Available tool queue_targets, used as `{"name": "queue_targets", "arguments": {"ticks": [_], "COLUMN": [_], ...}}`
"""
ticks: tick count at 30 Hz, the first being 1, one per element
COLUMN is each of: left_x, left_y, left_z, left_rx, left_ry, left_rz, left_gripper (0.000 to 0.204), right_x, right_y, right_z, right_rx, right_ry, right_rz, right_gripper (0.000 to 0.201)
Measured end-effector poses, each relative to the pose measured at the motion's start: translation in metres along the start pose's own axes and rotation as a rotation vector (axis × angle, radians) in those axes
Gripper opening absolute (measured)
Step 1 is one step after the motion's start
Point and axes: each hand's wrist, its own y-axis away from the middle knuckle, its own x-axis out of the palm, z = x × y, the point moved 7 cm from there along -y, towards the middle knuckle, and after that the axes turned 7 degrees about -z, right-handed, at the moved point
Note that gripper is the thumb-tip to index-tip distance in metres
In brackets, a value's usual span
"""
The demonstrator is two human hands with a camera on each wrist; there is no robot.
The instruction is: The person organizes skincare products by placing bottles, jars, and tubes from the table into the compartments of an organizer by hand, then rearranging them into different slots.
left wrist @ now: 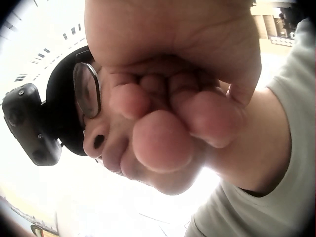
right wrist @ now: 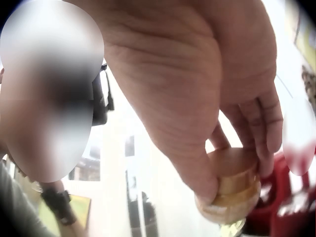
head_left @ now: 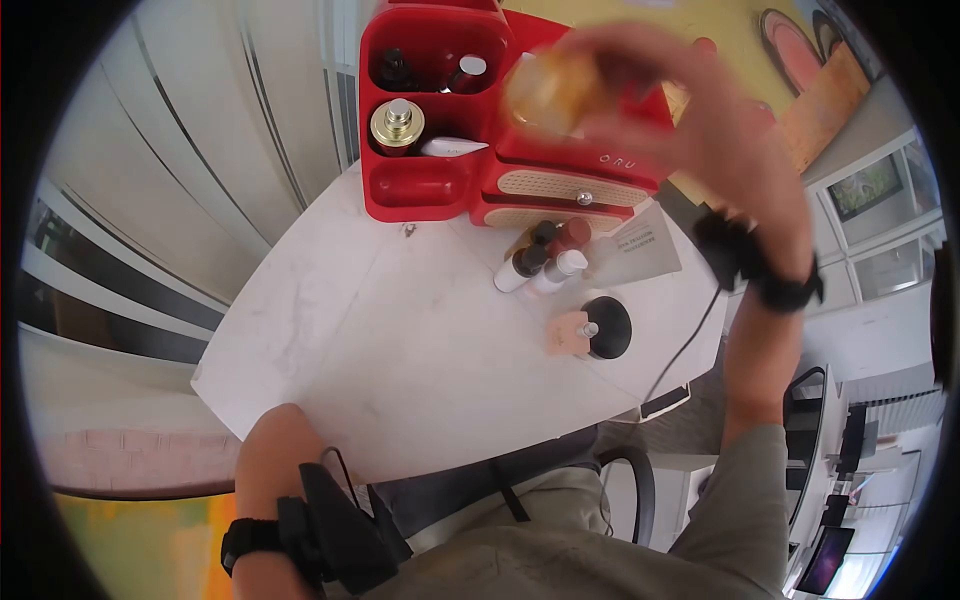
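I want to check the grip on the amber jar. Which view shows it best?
The right wrist view: the amber jar sits close and fairly sharp, pinched between the right hand's thumb and fingers. The head view shows it blurred above the red organizer. The left wrist view misses it.

The red plastic organiser (head_left: pixel 470 130) stood at the far edge of the white marble-look tabletop (head_left: pixel 400 350), its compartments crowded by a gold-capped round bottle (head_left: pixel 397 124) and dark bottles (head_left: pixel 393 66). Just in front of the organiser, a cluster of small upright bottles (head_left: pixel 545 262) and a black round disc (head_left: pixel 606 326) blocked the right side. Left and near of the organiser, bare tabletop lay open. The right hand (head_left: pixel 690 110) with an amber jar (head_left: pixel 555 92) hung above the organiser.
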Motion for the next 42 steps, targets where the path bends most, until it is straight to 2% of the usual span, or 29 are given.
{"name": "queue_targets", "arguments": {"ticks": [1, 2, 3, 5, 7, 8, 10, 12, 18, 20, 21, 23, 25, 27, 28, 29, 30, 31, 32, 34, 35, 37, 41, 42], "left_x": [0.000, 0.000, 0.001, 0.002, 0.000, 0.000, -0.003, -0.004, -0.006, -0.006, -0.006, -0.005, -0.004, -0.002, 0.000, 0.002, 0.005, 0.007, 0.008, 0.009, 0.009, 0.008, 0.007, 0.007], "left_y": [0.000, -0.001, -0.002, -0.002, -0.006, -0.008, -0.009, -0.010, -0.010, -0.015, -0.015, -0.011, -0.011, -0.011, -0.011, -0.010, -0.009, -0.010, -0.011, -0.013, -0.014, -0.015, -0.017, -0.017], "left_z": [-0.001, -0.001, -0.001, -0.002, -0.001, 0.000, 0.001, 0.002, 0.008, 0.011, 0.010, 0.006, 0.006, 0.006, 0.005, 0.005, 0.004, 0.004, 0.004, 0.003, 0.003, 0.002, 0.004, 0.005], "left_rx": [-0.011, -0.020, -0.027, -0.044, -0.059, -0.067, -0.083, -0.106, -0.167, -0.179, -0.128, -0.079, -0.081, -0.085, -0.087, -0.087, -0.086, -0.085, -0.084, -0.083, -0.083, -0.085, -0.083, -0.081], "left_ry": [-0.002, -0.002, -0.003, -0.008, -0.016, -0.020, -0.024, -0.028, -0.032, -0.035, -0.062, -0.092, -0.079, -0.071, -0.064, -0.055, -0.044, -0.032, -0.020, -0.003, 0.004, 0.014, 0.034, 0.043], "left_rz": [-0.005, -0.014, -0.024, -0.041, -0.051, -0.053, -0.052, -0.046, -0.063, -0.061, -0.043, -0.020, -0.013, -0.003, -0.002, -0.004, -0.010, -0.018, -0.026, -0.030, -0.029, -0.020, -0.006, -0.004], "left_gripper": [0.036, 0.036, 0.036, 0.036, 0.036, 0.036, 0.037, 0.037, 0.037, 0.037, 0.037, 0.038, 0.037, 0.037, 0.037, 0.037, 0.037, 0.037, 0.037, 0.036, 0.036, 0.036, 0.036, 0.036], "right_x": [-0.021, -0.025, -0.027, -0.019, 0.010, 0.016, 0.039, 0.048, 0.056, 0.037, 0.033, 0.009, 0.007, 0.015, 0.027, 0.044, 0.058, 0.072, 0.085, 0.110, 0.113, 0.120, 0.112, 0.097], "right_y": [-0.008, -0.019, -0.026, -0.039, -0.036, -0.039, -0.040, -0.047, -0.052, -0.050, -0.044, -0.031, -0.008, 0.014, 0.029, 0.043, 0.058, 0.071, 0.079, 0.089, 0.091, 0.087, 0.081, 0.071], "right_z": [-0.035, -0.024, -0.014, -0.096, -0.144, -0.144, -0.149, -0.159, -0.154, -0.149, -0.146, -0.114, -0.100, -0.038, -0.024, -0.007, 0.004, 0.014, 0.017, 0.019, 0.016, 0.010, 0.006, 0.004], "right_rx": [0.081, 0.133, 0.185, 0.450, 0.562, 0.560, 0.678, 0.619, 0.676, 0.494, 0.491, 0.272, 0.161, 0.350, 0.205, 0.138, 0.041, -0.046, -0.053, -0.167, -0.168, -0.195, -0.180, -0.058], "right_ry": [0.264, 0.386, 0.510, 0.462, 0.402, 0.404, 0.290, 0.385, 0.096, 0.236, 0.234, 0.268, 0.145, 0.023, -0.009, -0.053, 0.060, 0.079, 0.195, 0.393, 0.393, 0.345, 0.233, 0.055], "right_rz": [0.065, -0.057, -0.181, -0.044, 0.016, 0.015, 0.131, 0.073, 0.157, 0.045, 0.045, -0.158, -0.086, 0.149, 0.250, 0.316, 0.391, 0.375, 0.465, 0.437, 0.437, 0.441, 0.468, 0.463], "right_gripper": [0.040, 0.032, 0.034, 0.041, 0.042, 0.042, 0.047, 0.052, 0.053, 0.045, 0.045, 0.035, 0.034, 0.031, 0.031, 0.037, 0.045, 0.045, 0.039, 0.030, 0.030, 0.022, 0.022, 0.023]}}
